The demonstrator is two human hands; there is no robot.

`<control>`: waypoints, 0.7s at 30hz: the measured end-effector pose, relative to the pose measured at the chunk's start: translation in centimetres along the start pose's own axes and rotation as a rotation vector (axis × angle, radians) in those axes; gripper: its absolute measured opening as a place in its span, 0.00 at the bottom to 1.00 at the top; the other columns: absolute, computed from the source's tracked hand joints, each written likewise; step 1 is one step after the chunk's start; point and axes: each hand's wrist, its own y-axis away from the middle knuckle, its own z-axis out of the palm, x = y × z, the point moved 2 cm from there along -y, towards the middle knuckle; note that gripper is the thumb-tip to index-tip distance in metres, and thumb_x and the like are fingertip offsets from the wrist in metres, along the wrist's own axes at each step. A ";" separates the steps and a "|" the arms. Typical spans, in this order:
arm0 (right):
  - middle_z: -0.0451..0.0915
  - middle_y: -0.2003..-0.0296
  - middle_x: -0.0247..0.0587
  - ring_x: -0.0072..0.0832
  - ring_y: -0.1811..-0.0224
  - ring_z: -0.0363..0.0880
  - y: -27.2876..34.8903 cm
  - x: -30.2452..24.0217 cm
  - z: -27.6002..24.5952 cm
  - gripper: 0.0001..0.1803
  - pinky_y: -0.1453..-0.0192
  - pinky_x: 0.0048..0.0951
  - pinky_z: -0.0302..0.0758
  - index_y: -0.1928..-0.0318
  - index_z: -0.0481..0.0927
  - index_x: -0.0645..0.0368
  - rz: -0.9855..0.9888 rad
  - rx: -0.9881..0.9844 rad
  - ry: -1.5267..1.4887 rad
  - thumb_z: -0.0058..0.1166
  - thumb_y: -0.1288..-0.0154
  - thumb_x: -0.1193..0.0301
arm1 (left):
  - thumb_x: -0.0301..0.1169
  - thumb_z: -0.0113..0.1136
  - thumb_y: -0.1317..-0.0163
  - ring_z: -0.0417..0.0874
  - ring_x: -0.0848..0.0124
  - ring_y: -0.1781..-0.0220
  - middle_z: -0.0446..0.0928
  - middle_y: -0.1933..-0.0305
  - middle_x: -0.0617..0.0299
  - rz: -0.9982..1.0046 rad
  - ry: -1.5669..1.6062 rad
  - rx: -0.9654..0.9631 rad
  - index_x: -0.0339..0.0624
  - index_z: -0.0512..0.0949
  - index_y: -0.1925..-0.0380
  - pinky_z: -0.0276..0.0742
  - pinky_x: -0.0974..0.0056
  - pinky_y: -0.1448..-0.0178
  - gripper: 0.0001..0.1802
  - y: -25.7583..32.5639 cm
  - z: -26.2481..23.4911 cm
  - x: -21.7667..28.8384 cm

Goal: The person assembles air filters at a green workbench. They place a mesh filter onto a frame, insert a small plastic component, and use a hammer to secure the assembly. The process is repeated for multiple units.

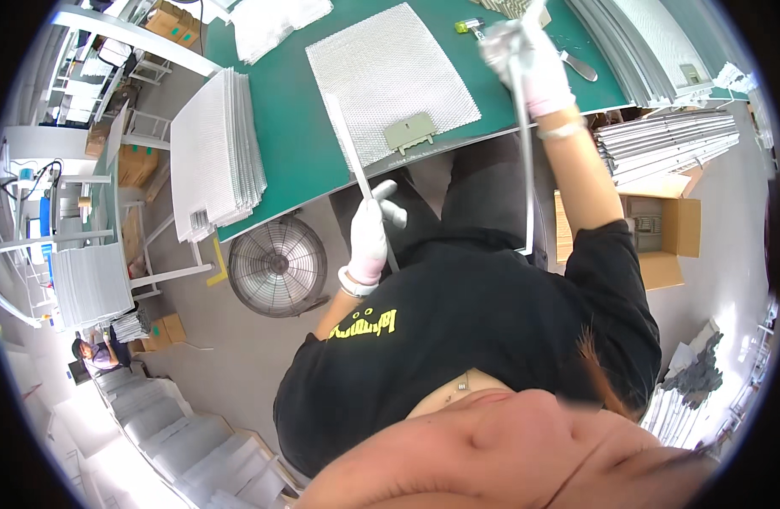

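Observation:
My left hand, in a white glove, grips a long thin white metal strip that slants up over the table's front edge. Some of its fingers are stretched out beside the strip. A second thin metal strip, with a short bend at its lower end, hangs down from my gloved right hand, which is closed around its top and a little blurred. Between the hands a silver mesh sheet lies flat on the green table. On its near edge rests a grey-green toothed plate.
A stack of mesh sheets stands at the table's left. Near my right hand lie a green-headed tool and a scraper-like tool. Bundled metal strips and a cardboard box are at right; a floor fan stands below the table.

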 end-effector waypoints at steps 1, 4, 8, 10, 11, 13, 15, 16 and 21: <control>0.78 0.65 0.40 0.37 0.52 0.79 -0.5 1.8 -1.1 0.13 0.38 0.45 0.77 0.61 0.78 0.60 0.015 0.147 0.093 0.56 0.25 0.62 | 0.47 0.47 0.21 0.82 0.66 0.50 0.81 0.52 0.54 0.031 0.043 0.066 0.31 0.61 0.28 0.76 0.60 0.41 0.33 0.2 0.8 0.4; 0.79 0.63 0.39 0.33 0.54 0.80 -0.5 3.9 -3.0 0.13 0.37 0.41 0.77 0.59 0.79 0.59 0.129 0.243 0.231 0.55 0.24 0.61 | 0.31 0.65 0.37 0.64 0.53 0.23 0.67 0.29 0.42 0.483 -0.959 0.483 0.30 0.56 0.26 0.60 0.52 0.22 0.43 0.9 1.8 2.1; 0.79 0.64 0.34 0.24 0.59 0.78 2.7 5.7 -3.5 0.12 0.47 0.30 0.77 0.58 0.79 0.57 0.225 0.183 0.713 0.50 0.21 0.61 | 0.36 0.59 0.27 0.67 0.51 0.25 0.67 0.28 0.43 0.009 -0.008 -0.004 0.32 0.59 0.28 0.63 0.52 0.23 0.35 0.6 5.6 0.8; 0.78 0.66 0.32 0.20 0.64 0.76 5.5 6.3 -0.8 0.14 0.53 0.26 0.74 0.57 0.78 0.58 0.274 0.091 0.974 0.48 0.20 0.61 | 0.43 0.55 0.24 0.68 0.53 0.26 0.66 0.28 0.42 -0.443 0.740 0.032 0.34 0.60 0.28 0.65 0.49 0.23 0.34 -1.0 7.8 -3.1; 0.77 0.68 0.31 0.19 0.64 0.75 7.0 6.5 0.1 0.14 0.54 0.24 0.73 0.59 0.78 0.58 0.378 0.114 0.923 0.47 0.20 0.61 | 0.43 0.54 0.24 0.68 0.53 0.26 0.65 0.26 0.45 -0.571 0.896 0.064 0.35 0.61 0.28 0.64 0.49 0.22 0.32 -2.4 9.2 -5.0; 0.78 0.66 0.32 0.18 0.64 0.75 9.2 6.7 0.5 0.15 0.53 0.24 0.73 0.50 0.79 0.61 0.395 0.001 1.023 0.46 0.20 0.62 | 0.41 0.53 0.23 0.69 0.55 0.27 0.68 0.28 0.49 -0.546 1.044 0.005 0.36 0.63 0.29 0.64 0.49 0.22 0.30 -4.8 12.1 -5.4; 0.79 0.63 0.34 0.21 0.62 0.77 11.7 7.1 1.6 0.23 0.50 0.27 0.76 0.35 0.72 0.65 0.226 0.071 1.214 0.47 0.20 0.61 | 0.41 0.53 0.22 0.73 0.56 0.31 0.73 0.33 0.51 -0.425 1.044 -0.006 0.39 0.68 0.34 0.68 0.50 0.25 0.24 -6.1 13.5 -5.0; 0.80 0.60 0.34 0.20 0.62 0.77 12.9 7.1 2.8 0.31 0.50 0.26 0.76 0.24 0.59 0.63 0.229 0.158 1.184 0.47 0.21 0.67 | 0.40 0.52 0.22 0.75 0.57 0.33 0.75 0.36 0.53 -0.366 1.044 -0.014 0.40 0.70 0.36 0.70 0.50 0.27 0.22 -6.8 13.9 -4.6; 0.78 0.62 0.35 0.14 0.69 0.70 15.3 8.2 1.8 0.35 0.58 0.20 0.76 0.21 0.52 0.61 0.096 0.293 1.003 0.47 0.21 0.67 | 0.37 0.54 0.23 0.76 0.60 0.39 0.78 0.44 0.56 -0.304 1.107 0.060 0.40 0.75 0.43 0.70 0.51 0.27 0.16 -12.6 11.9 -1.4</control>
